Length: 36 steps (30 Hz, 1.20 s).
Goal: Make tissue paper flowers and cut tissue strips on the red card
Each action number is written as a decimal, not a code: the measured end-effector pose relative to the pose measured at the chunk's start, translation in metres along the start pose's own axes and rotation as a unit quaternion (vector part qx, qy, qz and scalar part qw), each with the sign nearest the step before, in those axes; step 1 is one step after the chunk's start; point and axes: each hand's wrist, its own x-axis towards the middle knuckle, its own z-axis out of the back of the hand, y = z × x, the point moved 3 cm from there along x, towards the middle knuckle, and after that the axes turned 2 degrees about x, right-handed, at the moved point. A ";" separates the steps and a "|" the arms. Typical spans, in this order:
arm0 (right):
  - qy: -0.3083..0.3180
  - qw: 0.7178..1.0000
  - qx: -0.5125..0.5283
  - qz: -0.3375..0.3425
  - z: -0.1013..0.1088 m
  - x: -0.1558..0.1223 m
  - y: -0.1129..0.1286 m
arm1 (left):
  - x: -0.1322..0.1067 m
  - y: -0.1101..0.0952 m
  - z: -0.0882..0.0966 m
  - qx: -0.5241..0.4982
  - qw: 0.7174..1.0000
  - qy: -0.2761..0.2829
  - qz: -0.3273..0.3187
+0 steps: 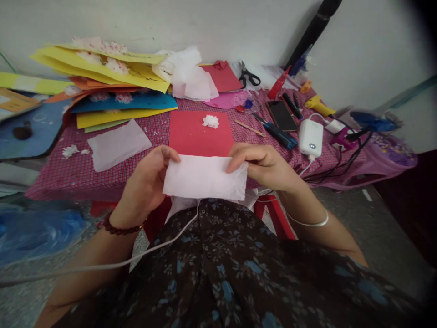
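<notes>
My left hand [145, 182] pinches the left edge of a pale pink tissue sheet [205, 177], and my right hand [264, 165] pinches its right edge. The folded sheet is stretched flat between both hands, above my lap and just in front of the table edge. Behind it a red card [194, 136] lies on the checked tablecloth [75, 173] with a small white tissue flower [210, 121] on it. Another loose tissue sheet [118, 144] lies to the left of the card.
Stacked coloured papers [102, 73] and crumpled white tissue [187, 75] fill the back left. Scissors [248, 76], a phone [282, 115], pens [278, 132], a white power bank [311, 136] with cables and a yellow glue gun [319, 105] sit at the right. A blue plastic bag [37, 232] lies on the floor.
</notes>
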 end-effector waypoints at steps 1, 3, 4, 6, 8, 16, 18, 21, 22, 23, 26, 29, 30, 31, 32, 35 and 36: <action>-0.004 1.000 0.001 -0.014 -0.001 -0.001 -0.002 | -0.001 0.003 -0.001 0.007 1.000 0.000 -0.006; -0.045 0.997 0.027 -0.053 -0.003 -0.004 -0.011 | -0.003 0.009 -0.005 0.023 1.000 -0.003 -0.017; -0.082 0.992 0.056 -0.077 -0.005 -0.007 -0.018 | -0.004 0.011 -0.006 0.028 0.999 -0.011 -0.025; -0.148 0.971 0.137 -0.129 -0.011 -0.013 -0.033 | -0.005 0.016 -0.008 0.019 0.998 -0.036 -0.045; -0.161 0.944 0.224 -0.179 -0.022 -0.020 -0.047 | -0.006 0.019 -0.008 0.011 0.996 -0.062 -0.058; -0.191 0.975 -0.051 -0.099 -0.029 -0.034 -0.048 | -0.003 0.024 -0.004 0.038 0.994 -0.100 -0.006; -0.192 0.957 -0.218 -0.016 -0.035 -0.030 -0.034 | 0.000 0.024 -0.005 0.027 0.994 -0.102 0.002; -0.126 0.947 -0.293 0.045 -0.054 -0.019 -0.020 | 0.004 0.025 -0.009 0.017 0.995 -0.093 0.012; -0.105 0.949 -0.292 0.047 -0.060 -0.014 -0.019 | 0.005 0.025 -0.011 0.016 0.996 -0.089 0.013; -0.093 0.952 -0.289 0.044 -0.064 -0.010 -0.020 | 0.006 0.024 -0.012 0.015 0.996 -0.084 0.013; -0.095 0.952 -0.291 0.030 -0.071 0.002 -0.025 | 0.008 0.022 -0.014 0.014 0.997 -0.073 0.007; -0.112 0.949 -0.292 0.033 -0.072 0.008 -0.031 | 0.009 0.022 -0.013 -0.008 0.998 -0.066 -0.002; -0.118 0.950 -0.288 0.031 -0.072 0.010 -0.033 | 0.010 0.024 -0.012 -0.024 0.998 -0.062 -0.006; -0.124 0.951 -0.281 0.026 -0.071 0.011 -0.035 | 0.010 0.025 -0.011 -0.040 0.998 -0.056 -0.009; -0.126 0.954 -0.272 0.018 -0.070 0.012 -0.037 | 0.011 0.028 -0.010 -0.055 0.997 -0.049 -0.011; -0.125 0.965 -0.231 -0.019 -0.065 0.015 -0.045 | 0.014 0.035 -0.008 -0.083 0.996 -0.034 -0.012; -0.123 0.969 -0.214 -0.031 -0.064 0.015 -0.049 | 0.015 0.038 -0.007 -0.088 0.996 -0.032 -0.011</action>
